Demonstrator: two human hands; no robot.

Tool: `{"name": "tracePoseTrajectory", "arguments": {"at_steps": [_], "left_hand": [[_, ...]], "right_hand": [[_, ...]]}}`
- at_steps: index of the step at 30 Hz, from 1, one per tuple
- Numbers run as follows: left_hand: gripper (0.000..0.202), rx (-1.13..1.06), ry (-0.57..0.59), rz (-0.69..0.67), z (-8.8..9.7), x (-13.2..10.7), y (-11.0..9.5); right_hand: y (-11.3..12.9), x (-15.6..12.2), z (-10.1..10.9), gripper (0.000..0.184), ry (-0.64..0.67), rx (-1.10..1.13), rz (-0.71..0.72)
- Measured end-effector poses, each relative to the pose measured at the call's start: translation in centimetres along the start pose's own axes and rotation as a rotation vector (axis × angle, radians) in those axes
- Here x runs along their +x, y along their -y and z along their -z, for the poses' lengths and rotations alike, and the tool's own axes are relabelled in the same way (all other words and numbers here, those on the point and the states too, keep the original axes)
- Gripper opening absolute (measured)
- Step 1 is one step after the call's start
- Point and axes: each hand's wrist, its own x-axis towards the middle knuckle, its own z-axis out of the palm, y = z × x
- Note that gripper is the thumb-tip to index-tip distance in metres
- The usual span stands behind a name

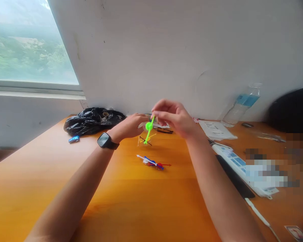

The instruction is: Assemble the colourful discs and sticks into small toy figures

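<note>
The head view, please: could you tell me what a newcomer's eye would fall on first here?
The bright green stick with a ball on it stands out first, pinched at its top by the right hand above the orange table, the left hand close beside it. Nearer the camera lies a small heap of red, blue and white sticks; a crumpled black bag sits far left by the wall.

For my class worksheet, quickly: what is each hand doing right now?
Left hand: curled beside the green stick; whether it grips cannot be told.
Right hand: closed, pinching the green stick's top end.
</note>
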Motion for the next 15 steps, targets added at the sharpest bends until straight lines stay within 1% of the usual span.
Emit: {"name": "tracePoseTrajectory", "arguments": {"at_steps": [2,3,4,5,6,8,11,15], "left_hand": [[0.02,-0.002,0.011,0.013,-0.1,-0.1,0.4],[0.019,-0.007,0.022,0.016,-0.2,-0.1,0.5],[0.019,-0.016,0.031,0.019,-0.1,-0.2,0.6],[0.019,-0.026,0.037,0.022,-0.1,-0.2,0.6],[0.019,-0.035,0.038,0.026,0.0,-0.2,0.6],[0.018,-0.04,0.038,0.042,0.2,-0.2,0.4],[0.017,-0.035,0.04,0.049,0.4,-0.1,0.1],[0.018,-0.041,0.043,0.049,0.6,-0.1,-0.1]], "right_hand": [[-0.6,0.5,0.8,0.018,-0.259,-0.111,0.044],[-1.1,0.7,1.1,0.019,-0.353,-0.175,0.06],[-1.5,0.9,1.4,0.02,-0.421,-0.244,0.073],[-2.0,1.1,1.5,0.021,-0.461,-0.316,0.082],[-2.4,1.2,1.6,0.021,-0.474,-0.383,0.082],[-3.2,1.3,1.4,0.022,-0.439,-0.481,0.06],[-3.9,1.4,0.5,0.02,-0.32,-0.533,0.03],[-4.8,1.5,-1.0,0.011,-0.173,-0.609,0.01]]}}
